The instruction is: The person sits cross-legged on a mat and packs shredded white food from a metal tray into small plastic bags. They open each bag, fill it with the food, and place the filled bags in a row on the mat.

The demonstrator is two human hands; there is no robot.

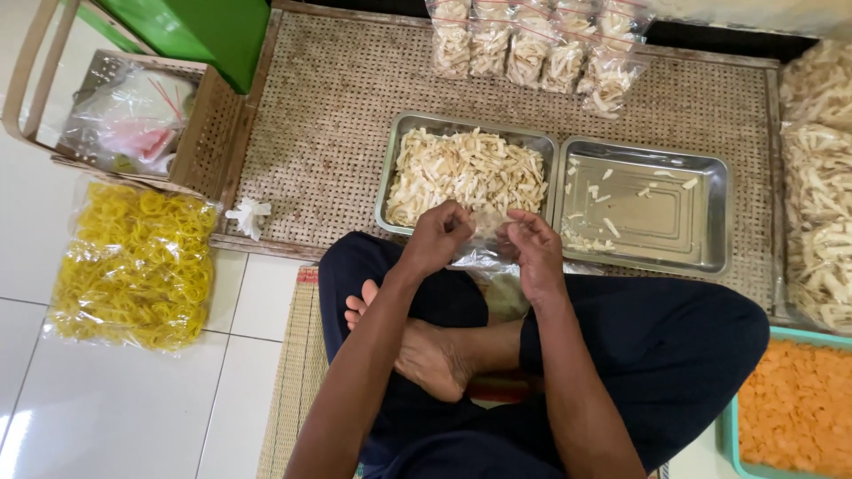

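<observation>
Sitting cross-legged at the centre of the frame, you hold a clear plastic bag between both hands just below the near rim of the left metal tray, which is heaped with pale cracker strips. Your left hand is curled closed, pinching the bag's left edge; your right hand has its fingers bent around the bag's right edge, gripping it too. Just right of that tray, touching it, sits a second metal tray holding only a few scattered strips. Both trays rest on a woven mat on the floor. Along the top centre lies a row of filled, sealed bags. At the left of the frame lies a bag of yellow rubber bands, with a woven basket above it. A large sack of strips fills the right edge, and a teal bin of orange chips sits at lower right.
</observation>
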